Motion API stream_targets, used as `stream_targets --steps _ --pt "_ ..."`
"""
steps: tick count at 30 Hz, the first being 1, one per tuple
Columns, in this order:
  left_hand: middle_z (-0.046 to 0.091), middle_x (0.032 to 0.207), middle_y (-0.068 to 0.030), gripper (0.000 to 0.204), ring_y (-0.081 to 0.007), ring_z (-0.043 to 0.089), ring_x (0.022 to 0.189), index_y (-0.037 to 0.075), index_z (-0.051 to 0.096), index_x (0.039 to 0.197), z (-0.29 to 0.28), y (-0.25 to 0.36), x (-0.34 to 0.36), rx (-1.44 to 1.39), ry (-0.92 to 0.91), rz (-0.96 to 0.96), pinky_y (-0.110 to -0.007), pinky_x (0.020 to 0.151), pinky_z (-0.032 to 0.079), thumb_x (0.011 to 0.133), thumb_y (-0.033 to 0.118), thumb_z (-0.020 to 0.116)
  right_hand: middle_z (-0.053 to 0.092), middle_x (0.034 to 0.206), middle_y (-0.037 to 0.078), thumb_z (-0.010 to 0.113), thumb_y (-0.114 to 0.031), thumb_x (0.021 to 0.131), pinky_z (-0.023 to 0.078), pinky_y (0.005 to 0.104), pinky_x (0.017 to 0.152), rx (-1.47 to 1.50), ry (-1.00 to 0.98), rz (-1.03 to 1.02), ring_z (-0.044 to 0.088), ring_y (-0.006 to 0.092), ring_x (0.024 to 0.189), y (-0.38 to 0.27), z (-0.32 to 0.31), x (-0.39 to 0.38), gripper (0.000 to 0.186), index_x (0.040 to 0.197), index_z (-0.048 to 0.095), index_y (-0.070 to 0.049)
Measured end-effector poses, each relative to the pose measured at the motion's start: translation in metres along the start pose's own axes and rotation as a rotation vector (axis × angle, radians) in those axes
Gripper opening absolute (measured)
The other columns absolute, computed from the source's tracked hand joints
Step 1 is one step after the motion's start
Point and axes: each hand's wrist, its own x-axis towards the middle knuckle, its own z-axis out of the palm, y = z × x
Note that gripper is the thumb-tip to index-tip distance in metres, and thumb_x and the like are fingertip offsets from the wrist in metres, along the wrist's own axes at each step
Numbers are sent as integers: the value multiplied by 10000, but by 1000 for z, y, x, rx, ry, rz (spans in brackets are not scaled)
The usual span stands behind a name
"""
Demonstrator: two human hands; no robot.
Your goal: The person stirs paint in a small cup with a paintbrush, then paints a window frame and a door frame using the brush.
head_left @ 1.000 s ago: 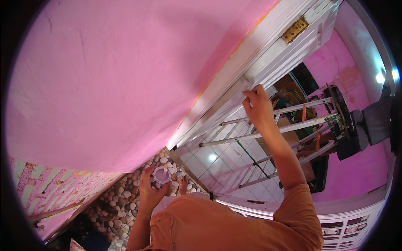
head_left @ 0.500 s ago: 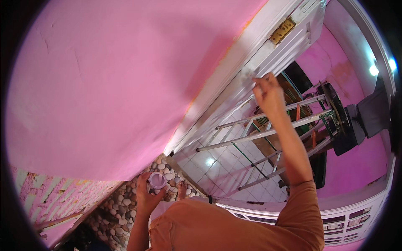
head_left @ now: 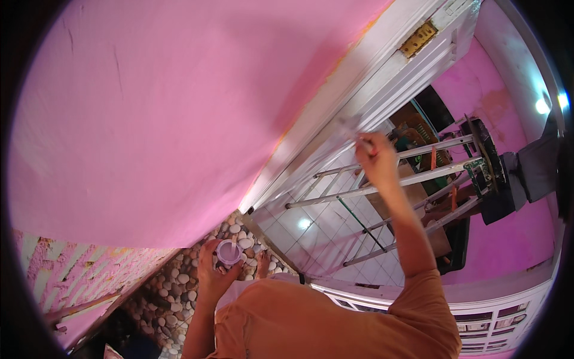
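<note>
My left hand (head_left: 214,276) is curled round a small clear plastic cup (head_left: 229,253) low at the left. Pale liquid sits in the cup, and a light flat stick leans in it. Up at the right, my right hand (head_left: 376,157) pinches a small paintbrush (head_left: 353,128); a bit of red shows between the fingers. Motion smears the brush's pale head, which is at the white door frame (head_left: 311,143). Whether the bristles touch the wood I cannot tell.
A pink wall (head_left: 167,119) borders the frame on the left. The white door (head_left: 427,66) stands open, with a rusty hinge (head_left: 418,39). Beyond the doorway, a metal ladder (head_left: 382,190) stands on white tiles (head_left: 281,230). Pebble-patterned flooring (head_left: 179,293) lies below me.
My right hand has moved lower along the door frame with the paintbrush. My left hand still holds the cup, nearly in the same place. The whole view has shifted slightly.
</note>
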Motion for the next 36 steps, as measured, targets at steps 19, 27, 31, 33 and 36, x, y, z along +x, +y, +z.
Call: stream_targets --steps 19,27,31,33,36 --pt "631 1278 -217 739 -407 645 1166 8 559 1326 -4 1 -15 -3 32 -64 -479 966 546 690 80 930 696 948 195 648 -99 958 569 472 614 -272 -39 -21 726 371 785 45 100 -39 177 1121 649 -31" --pt "644 1256 -210 719 -411 652 1151 7 571 1310 -3 9 -8 55 42 7 -482 951 551 688 78 924 738 854 47 703 -173 987 515 286 601 487 -147 704 660 127 668 74 146 -113 299 1215 702 19" --pt "649 1252 -204 717 -406 654 1149 9 574 1306 -2 6 -11 46 41 -18 -478 949 551 684 76 924 768 878 149 705 -198 978 549 352 644 310 -191 646 741 209 758 81 172 -123 338 1211 684 46" --pt "649 1253 -203 715 -404 655 1147 11 575 1303 -2 5 -12 33 40 -25 -477 949 551 683 75 924 759 872 215 686 -210 993 562 422 645 250 -160 602 758 325 755 84 178 -118 310 1159 677 51" --pt "648 1253 -200 714 -403 655 1144 13 574 1301 -2 4 -14 25 36 -51 -478 952 549 681 73 924 740 834 234 655 -211 1020 565 481 623 36 -149 365 740 415 748 80 169 -103 248 1079 664 29"
